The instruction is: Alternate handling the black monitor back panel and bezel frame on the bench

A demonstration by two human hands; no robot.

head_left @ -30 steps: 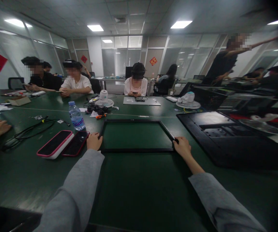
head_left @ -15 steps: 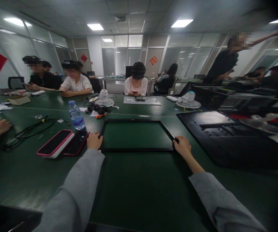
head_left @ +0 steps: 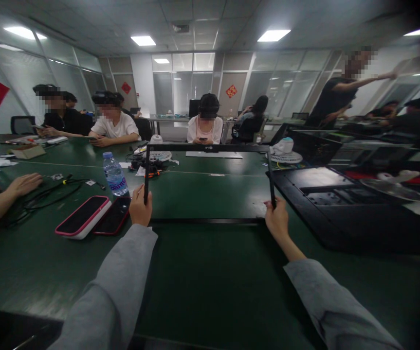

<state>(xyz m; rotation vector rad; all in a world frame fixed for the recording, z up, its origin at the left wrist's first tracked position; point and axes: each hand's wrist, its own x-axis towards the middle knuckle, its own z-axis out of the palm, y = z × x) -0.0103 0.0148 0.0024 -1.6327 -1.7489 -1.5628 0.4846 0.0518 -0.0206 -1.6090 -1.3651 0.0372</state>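
A thin black rectangular frame (head_left: 210, 221) stands tilted up over the green table (head_left: 210, 282), its far bar raised and its near bar low. My left hand (head_left: 141, 206) is closed round its left side bar. On the right side bar, my right hand (head_left: 277, 214) grips with the thumb inside the frame. Through the open middle the tabletop shows. Left of my left hand lie a dark phone with a red edge (head_left: 113, 216) and a white-and-pink device (head_left: 82, 216).
Behind the phone stands a water bottle (head_left: 115, 175). Black cables (head_left: 45, 197) and another person's hand (head_left: 25, 184) are at the left. A large black panel (head_left: 341, 209) lies at the right. White fans (head_left: 284, 151) and seated people are across the table.
The frame has tipped up from nearly flat, its far bar rising, with both my hands still on it. At the left, the other person's hand has moved right, toward the cables.
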